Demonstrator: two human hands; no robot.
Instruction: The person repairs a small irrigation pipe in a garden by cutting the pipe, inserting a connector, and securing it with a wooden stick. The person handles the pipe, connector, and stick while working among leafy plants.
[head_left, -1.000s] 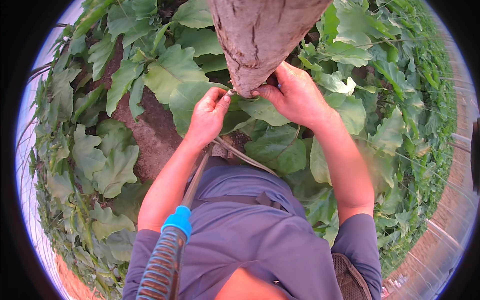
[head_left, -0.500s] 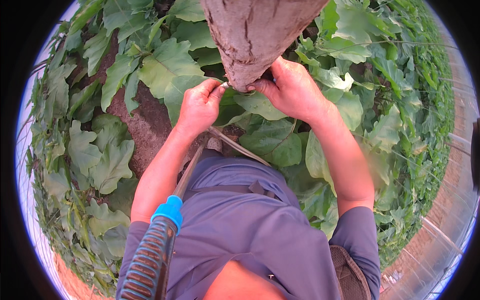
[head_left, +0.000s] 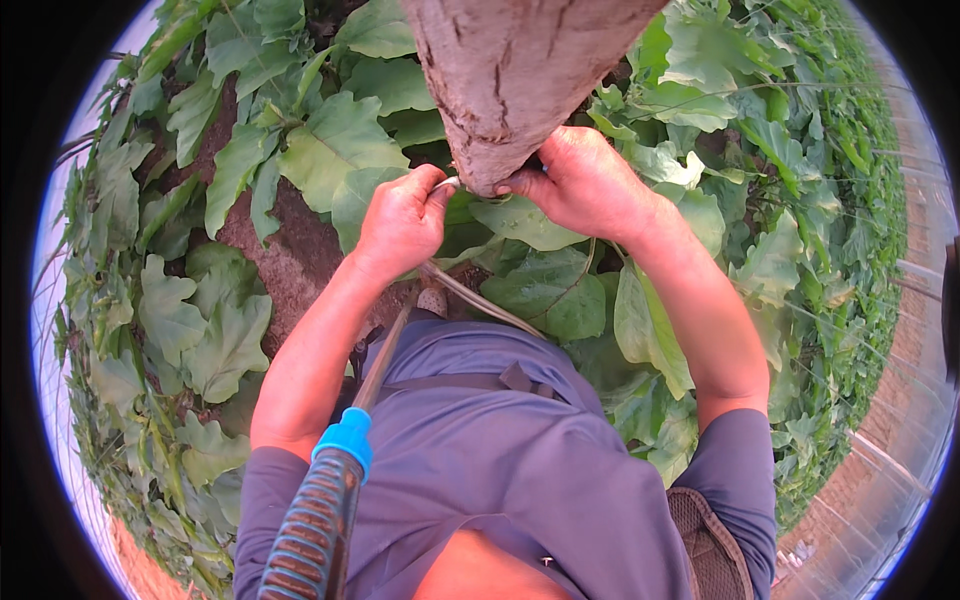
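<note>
A thick, cracked, pale wooden post (head_left: 520, 60) comes down from the top of the view to a rounded end between my hands. My left hand (head_left: 405, 220) is closed, pinching a small pale piece (head_left: 450, 184) just left of that end. My right hand (head_left: 590, 190) is closed against the post's right side, thumb at its lower edge; its fingertips and what they hold are partly hidden. Below my hands runs a thin pale hose (head_left: 480, 300). A long wand with a ribbed black handle (head_left: 310, 530) and blue collar (head_left: 345, 440) slants up beside my left forearm.
Broad green leafy plants (head_left: 215, 330) surround me on both sides, with brown soil (head_left: 290, 270) showing between leaves at left. Wires and rods cross a pale strip (head_left: 880, 460) at the far right. A shoe (head_left: 432, 298) shows beyond my waist.
Both hands stay at the post's end; they rose slightly, then lowered a little. The post and my forearms shifted slightly in view, with little change in the fingers' hold.
</note>
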